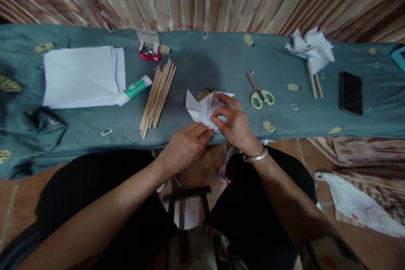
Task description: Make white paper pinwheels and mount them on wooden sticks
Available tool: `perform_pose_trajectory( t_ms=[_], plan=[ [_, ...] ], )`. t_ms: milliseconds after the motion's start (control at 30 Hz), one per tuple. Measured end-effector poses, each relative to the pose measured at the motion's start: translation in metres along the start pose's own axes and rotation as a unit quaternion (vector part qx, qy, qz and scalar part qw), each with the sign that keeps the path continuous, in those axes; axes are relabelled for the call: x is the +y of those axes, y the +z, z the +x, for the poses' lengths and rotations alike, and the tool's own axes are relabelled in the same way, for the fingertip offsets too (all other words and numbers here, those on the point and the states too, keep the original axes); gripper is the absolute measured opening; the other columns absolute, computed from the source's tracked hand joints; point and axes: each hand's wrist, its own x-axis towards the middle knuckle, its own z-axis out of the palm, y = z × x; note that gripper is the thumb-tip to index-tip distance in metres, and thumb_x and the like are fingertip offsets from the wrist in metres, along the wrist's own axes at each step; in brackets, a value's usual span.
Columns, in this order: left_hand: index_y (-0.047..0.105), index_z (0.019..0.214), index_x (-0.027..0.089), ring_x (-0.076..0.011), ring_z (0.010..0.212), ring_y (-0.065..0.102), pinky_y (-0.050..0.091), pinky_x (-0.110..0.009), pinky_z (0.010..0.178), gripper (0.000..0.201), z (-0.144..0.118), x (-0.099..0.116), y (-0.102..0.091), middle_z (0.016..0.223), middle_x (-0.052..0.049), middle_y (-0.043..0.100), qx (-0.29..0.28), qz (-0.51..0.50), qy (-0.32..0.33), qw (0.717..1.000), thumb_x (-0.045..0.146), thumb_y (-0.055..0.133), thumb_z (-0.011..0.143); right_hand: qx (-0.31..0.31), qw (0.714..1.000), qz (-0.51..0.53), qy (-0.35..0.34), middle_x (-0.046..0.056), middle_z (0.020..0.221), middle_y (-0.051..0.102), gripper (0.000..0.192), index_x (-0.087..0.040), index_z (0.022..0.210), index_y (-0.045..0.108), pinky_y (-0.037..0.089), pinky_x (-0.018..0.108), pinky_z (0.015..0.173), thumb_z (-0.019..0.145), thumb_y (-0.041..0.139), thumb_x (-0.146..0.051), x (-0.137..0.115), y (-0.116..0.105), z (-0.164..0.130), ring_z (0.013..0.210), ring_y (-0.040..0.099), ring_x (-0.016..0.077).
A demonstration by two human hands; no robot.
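Observation:
A white paper pinwheel (198,112), its blades partly folded, lies at the near edge of the cloth-covered table. My left hand (190,141) is closed on its lower edge, fingers together. Over its middle, my right hand (234,120) pinches the paper between thumb and fingertips; the fingers hide part of the folds. Left of the hands lie several wooden sticks (158,97) in a bundle. Scissors (260,93) with light green handles rest to the right, blades slightly apart and pointing away from me.
A stack of white paper (80,76) lies at the left, with a glue stick (134,90) against its corner. Behind the sticks is an open red box (149,52) of small metal pins. Finished-looking pinwheels (313,50) on sticks and a black phone (350,93) lie at the right.

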Motion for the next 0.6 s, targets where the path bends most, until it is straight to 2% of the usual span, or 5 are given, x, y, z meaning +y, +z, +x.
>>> perform_pose_trajectory(
  t_ms=[133,333,600],
  plan=[
    [0.06,0.115,0.011,-0.0207,0.096,0.063,0.057,-0.036,0.084,0.026,0.0002,-0.0002,-0.0002,0.103,-0.01,0.067,0.001,0.003,-0.002,1.0,0.012,0.045,0.095,0.004,1.0,0.002,-0.002,0.001,0.138,0.054,0.004,-0.028,0.084,0.069,0.039,0.053,0.11,0.085,0.065,-0.027,0.0018,-0.0002,0.0,0.128,0.049,0.0307],
    [0.06,0.115,0.005,-0.0227,0.095,0.061,0.057,-0.036,0.085,0.026,0.0001,0.0001,0.0003,0.102,-0.013,0.066,0.005,-0.001,0.008,1.0,0.01,0.05,0.092,0.012,1.0,0.0,-0.003,0.001,0.137,0.055,0.002,-0.028,0.085,0.068,0.042,0.053,0.108,0.084,0.067,-0.026,0.0014,-0.0008,-0.0001,0.126,0.051,0.0307],
    [0.059,0.116,0.01,-0.0207,0.096,0.062,0.057,-0.036,0.086,0.025,0.0004,0.0015,-0.0002,0.103,-0.011,0.067,-0.008,0.002,-0.001,1.0,0.011,0.046,0.094,0.012,1.0,-0.002,-0.007,0.003,0.137,0.055,0.003,-0.027,0.082,0.066,0.042,0.051,0.108,0.084,0.068,-0.027,0.0012,-0.001,-0.0003,0.127,0.051,0.0294]
  ],
)
